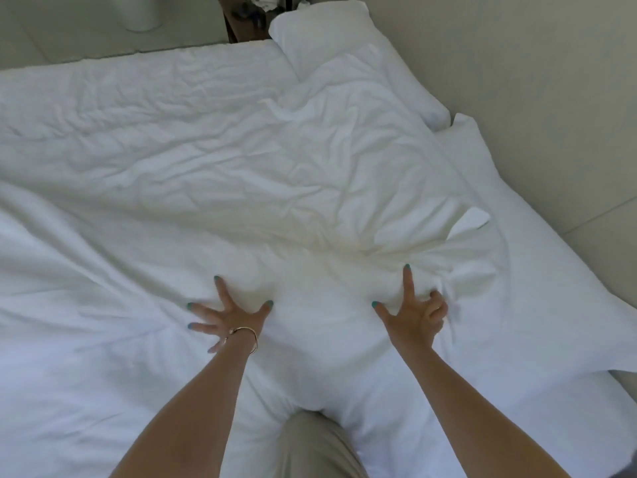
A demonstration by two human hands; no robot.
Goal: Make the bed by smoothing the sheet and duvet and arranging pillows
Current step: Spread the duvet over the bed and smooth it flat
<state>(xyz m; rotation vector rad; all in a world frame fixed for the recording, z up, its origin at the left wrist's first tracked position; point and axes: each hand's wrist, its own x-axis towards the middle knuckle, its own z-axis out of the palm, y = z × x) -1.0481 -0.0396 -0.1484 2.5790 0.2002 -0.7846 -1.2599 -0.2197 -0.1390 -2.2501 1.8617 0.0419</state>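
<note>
Nearest to you, your knee point(317, 439) in beige cloth presses into the white duvet point(179, 174) at the bottom middle of the view, and both bare forearms reach forward from either side of it.

Your left hand point(229, 317) lies flat on the duvet, fingers spread wide and straight, palm down; its grip is wide and it holds nothing, only presses on the cloth. A thin gold bracelet point(249, 334) circles that wrist. The nails are painted teal.

Your right hand point(415, 312) is just to the right of it on the same stretch of fabric. The index finger and thumb point out straight, while the other fingers curl around a bunched fold of the duvet, so this grip holds the cloth. Creases fan out from that bunch toward the right.

Beyond your hands the duvet spreads over most of the bed, heavily wrinkled across the middle. At its far left a flatter band of white sheet point(155, 63) shows along the bed's far edge.

On the right side lies one white pillow point(537, 229), its near corner partly under the duvet's gathered edge. Farther back, at the top, a second pillow point(327, 36) lies against the wall point(551, 81), the duvet overlapping its lower part.

Past the bed's far edge you can see pale floor point(69, 29), a white cylindrical bin point(141, 15), and a dark piece of furniture point(241, 25) with blurred items on it.
</note>
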